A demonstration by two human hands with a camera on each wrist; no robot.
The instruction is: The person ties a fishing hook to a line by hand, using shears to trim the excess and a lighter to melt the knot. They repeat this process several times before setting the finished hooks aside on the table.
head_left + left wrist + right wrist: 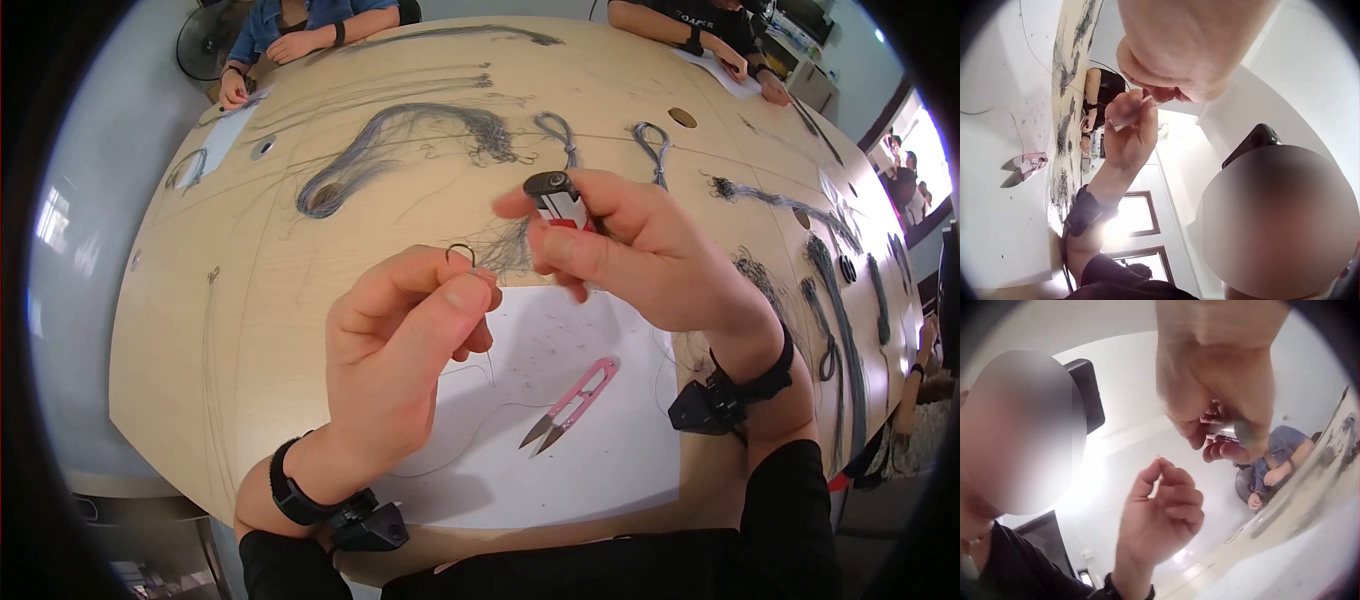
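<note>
In the head view my left hand (395, 345) pinches a dark curved fishing hook (460, 250) between thumb and fingertips, with a thin line hanging below. Just to its right and a little higher, my right hand (640, 245) grips a lighter (562, 200) with a black top and a red lower part. The two hands are apart, both raised over a white sheet of paper (620, 470). Pink thread snips (572, 405) lie on that sheet below the hands, their blades toward the lower left.
Bundles of grey line with hooks (400, 125) lie across the wooden table (160, 350), with coiled line (655, 150) farther back and more bundles (835, 300) at the right. Two people's hands (290, 45) work at the far edge.
</note>
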